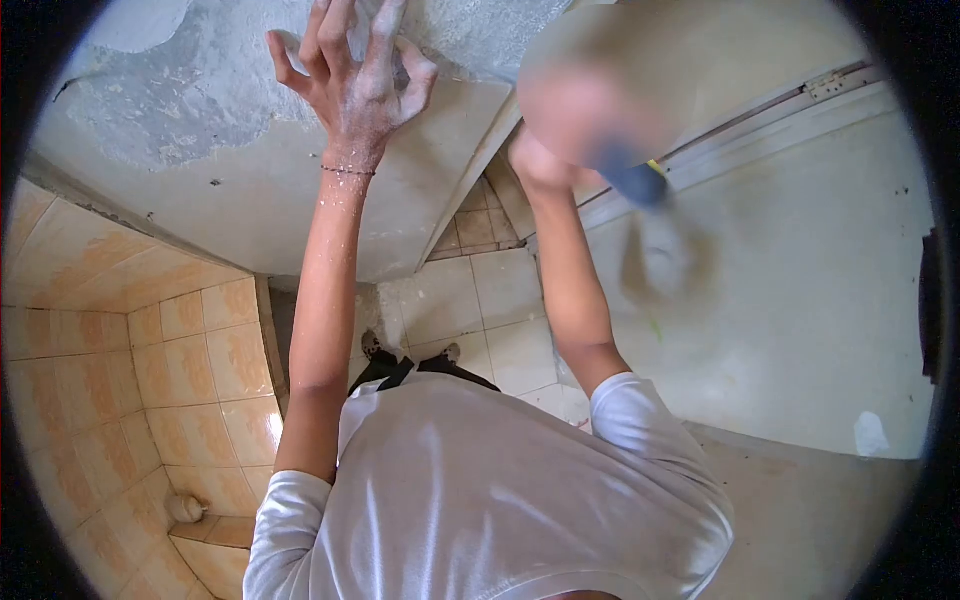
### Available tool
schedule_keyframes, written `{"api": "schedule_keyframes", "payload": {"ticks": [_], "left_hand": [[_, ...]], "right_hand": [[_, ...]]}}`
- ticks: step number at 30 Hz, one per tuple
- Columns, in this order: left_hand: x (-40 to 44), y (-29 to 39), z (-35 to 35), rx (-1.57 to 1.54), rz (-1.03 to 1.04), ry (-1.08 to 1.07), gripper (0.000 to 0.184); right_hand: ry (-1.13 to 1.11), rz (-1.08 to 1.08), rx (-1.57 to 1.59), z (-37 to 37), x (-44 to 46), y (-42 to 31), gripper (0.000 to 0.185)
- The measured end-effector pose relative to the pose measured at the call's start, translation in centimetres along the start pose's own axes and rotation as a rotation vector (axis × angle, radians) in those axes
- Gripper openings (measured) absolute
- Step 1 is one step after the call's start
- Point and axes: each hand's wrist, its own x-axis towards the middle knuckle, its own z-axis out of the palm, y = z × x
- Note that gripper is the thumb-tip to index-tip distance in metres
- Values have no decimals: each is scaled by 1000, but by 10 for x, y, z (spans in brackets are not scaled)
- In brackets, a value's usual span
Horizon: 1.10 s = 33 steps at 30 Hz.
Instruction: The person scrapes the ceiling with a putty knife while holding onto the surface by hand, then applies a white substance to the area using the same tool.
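Where my head feed starts on the left, orange-patterned wall tiles [200,350] fill the side, small round object [185,508] by a tiled ledge. Next, pale wall [330,220], rough grey patch [180,110] across its upper part. My left hand [365,95] is up at the patch, fingers spread and bent, gripping nothing; white dust and flecks on hand and forearm, thin bracelet [348,171] at wrist. Middle: floor tiles [440,300] below. My right hand [580,115], badly blurred, has fingers closed around a dark-handled tool [635,182], right of the patch; can't tell its working end. Far right, pale panel [800,270].
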Motion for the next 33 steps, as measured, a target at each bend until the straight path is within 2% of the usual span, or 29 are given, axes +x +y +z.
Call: {"api": "schedule_keyframes", "payload": {"ticks": [2, 4, 7, 8, 10, 12, 14, 16, 18, 20, 22, 23, 24, 26, 27, 30, 33], "left_hand": [[-2, -1, 4, -32, 21, 32, 66], [0, -1, 5, -51, 44, 94, 65], [2, -2, 1, 4, 0, -5, 66], [2, -1, 2, 0, -2, 4, 66], [-2, 2, -2, -20, 3, 0, 67], [2, 3, -4, 5, -9, -31, 67], [1, 3, -1, -8, 0, -7, 68], [2, 0, 0, -8, 7, 13, 68], [1, 2, -1, 2, 9, -5, 69], [2, 3, -3, -7, 13, -3, 70], [2, 2, 0, -5, 15, 10, 70], [3, 0, 4, -27, 30, 53, 70], [2, -2, 5, -49, 47, 91, 69], [2, -2, 2, -28, 28, 52, 69], [0, 2, 0, -15, 12, 19, 69], [0, -1, 5, -2, 39, 70, 68], [1, 1, 0, 3, -1, 3, 68]], "right_hand": [[219, -57, -242, 8, -6, 23, 22], [218, -56, -256, 3, -7, 16, 23], [22, -48, 192, -8, 5, -9, 24], [26, -41, 194, -1, 7, -5, 24], [367, 39, -127, 11, 12, 7, 24], [337, 75, -150, 5, 9, 4, 24], [338, 8, 113, 6, 4, -14, 23], [395, -48, 165, 7, 8, -9, 26], [224, -59, -243, -4, -2, 19, 25], [198, -89, -296, -8, -3, 22, 24], [260, -43, -58, -2, -2, 6, 24], [360, 11, 37, 4, 7, -12, 23], [347, 15, 119, 1, 10, -15, 23], [400, 6, -99, 0, 4, 14, 24], [353, 13, -130, 0, 11, 15, 24], [342, 69, -66, -1, 10, 8, 23], [403, -51, 25, -4, 17, -4, 19]]}}
